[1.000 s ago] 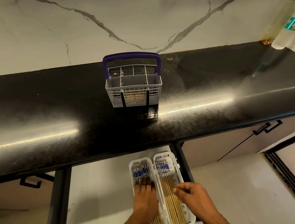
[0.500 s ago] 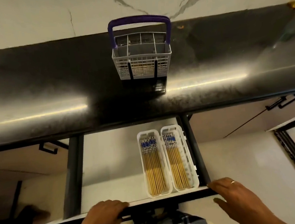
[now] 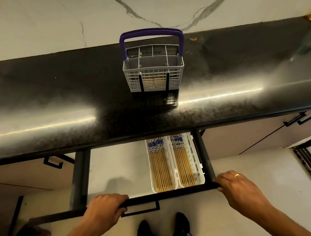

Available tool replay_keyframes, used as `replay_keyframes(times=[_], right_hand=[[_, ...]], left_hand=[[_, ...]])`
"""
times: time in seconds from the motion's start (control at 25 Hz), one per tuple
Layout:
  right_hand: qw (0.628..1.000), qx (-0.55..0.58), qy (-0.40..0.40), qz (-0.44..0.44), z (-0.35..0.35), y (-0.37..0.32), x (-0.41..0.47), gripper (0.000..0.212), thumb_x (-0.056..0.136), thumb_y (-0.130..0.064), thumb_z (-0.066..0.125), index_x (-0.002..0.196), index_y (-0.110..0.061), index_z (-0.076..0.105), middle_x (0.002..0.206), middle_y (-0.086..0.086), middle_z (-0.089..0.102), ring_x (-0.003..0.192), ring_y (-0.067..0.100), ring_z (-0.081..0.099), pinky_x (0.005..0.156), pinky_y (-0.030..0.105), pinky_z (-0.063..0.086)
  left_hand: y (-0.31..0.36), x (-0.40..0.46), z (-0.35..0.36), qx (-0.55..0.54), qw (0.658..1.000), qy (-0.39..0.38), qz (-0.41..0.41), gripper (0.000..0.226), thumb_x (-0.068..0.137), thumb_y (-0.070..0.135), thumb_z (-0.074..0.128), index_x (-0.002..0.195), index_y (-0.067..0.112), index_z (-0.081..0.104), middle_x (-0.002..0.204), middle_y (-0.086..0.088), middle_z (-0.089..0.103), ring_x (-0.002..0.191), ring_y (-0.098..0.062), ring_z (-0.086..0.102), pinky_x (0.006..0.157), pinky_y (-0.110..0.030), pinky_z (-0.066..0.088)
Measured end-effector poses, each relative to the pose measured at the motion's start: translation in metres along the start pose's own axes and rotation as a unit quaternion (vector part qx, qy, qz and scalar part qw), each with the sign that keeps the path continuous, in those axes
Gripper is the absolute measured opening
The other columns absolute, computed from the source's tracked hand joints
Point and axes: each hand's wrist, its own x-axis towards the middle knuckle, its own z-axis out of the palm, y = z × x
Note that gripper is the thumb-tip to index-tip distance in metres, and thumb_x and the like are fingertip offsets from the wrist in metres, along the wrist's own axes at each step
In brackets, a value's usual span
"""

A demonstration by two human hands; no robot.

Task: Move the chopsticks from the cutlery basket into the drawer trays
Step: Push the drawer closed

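Observation:
A grey cutlery basket (image 3: 154, 77) with a purple handle stands on the black counter; no chopsticks stick out of it. Below the counter edge the drawer (image 3: 117, 169) is pulled partly out. Two white trays lie side by side at its right end, the left tray (image 3: 151, 174) and the right tray (image 3: 198, 168). Both hold wooden chopsticks (image 3: 161, 167) with blue-patterned tops pointing to the counter. My left hand (image 3: 106, 207) grips the drawer's black front edge (image 3: 168, 194) at the left. My right hand (image 3: 238, 185), with a ring, grips the same edge at the right corner.
The black counter (image 3: 56, 99) runs the full width under a marbled white wall. Cabinet fronts with black handles (image 3: 301, 118) flank the drawer. My shoes (image 3: 163, 230) stand on the pale floor just below the drawer front. A dark door frame is at the right.
My hands left the trays and took hold of the drawer's front edge. The drawer's back part has slid under the counter; the trays' far ends now sit at the counter edge.

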Motion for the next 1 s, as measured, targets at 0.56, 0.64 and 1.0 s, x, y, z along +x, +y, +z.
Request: replay_keyframes(times=[0.56, 0.64, 1.0], right_hand=[[0.992, -0.084, 0.083, 0.034, -0.036, 0.032, 0.136, 0.094, 0.08, -0.038, 0.072, 0.156, -0.015, 0.023, 0.163, 0.013, 0.022, 0.15, 0.036, 0.018, 0.119, 0.053, 0.022], [0.994, -0.087, 0.065, 0.029, -0.036, 0.033, 0.158, 0.094, 0.085, -0.037, 0.07, 0.157, -0.016, 0.014, 0.165, 0.01, 0.016, 0.152, 0.032, 0.014, 0.121, 0.051, 0.017], [0.991, -0.073, 0.109, 0.04, -0.033, 0.032, 0.179, 0.079, 0.08, -0.027, 0.076, 0.148, -0.007, 0.041, 0.153, 0.014, 0.043, 0.143, 0.035, 0.038, 0.115, 0.052, 0.033]], left_hand=[[-0.058, 0.108, -0.066, 0.15, 0.961, 0.218, -0.087, 0.124, 0.064, 0.056, 0.081, 0.157, 0.02, 0.007, 0.164, -0.018, 0.008, 0.152, -0.035, 0.003, 0.122, -0.054, 0.012], [-0.063, 0.127, -0.069, 0.138, 0.967, 0.19, -0.099, 0.125, 0.07, 0.053, 0.079, 0.156, 0.021, -0.007, 0.165, -0.015, 0.0, 0.152, -0.033, -0.004, 0.122, -0.053, 0.007], [-0.066, 0.143, -0.06, 0.137, 0.956, 0.231, -0.118, 0.116, 0.065, 0.031, 0.084, 0.157, 0.023, 0.012, 0.162, -0.016, 0.02, 0.15, -0.037, 0.014, 0.119, -0.057, 0.018]])
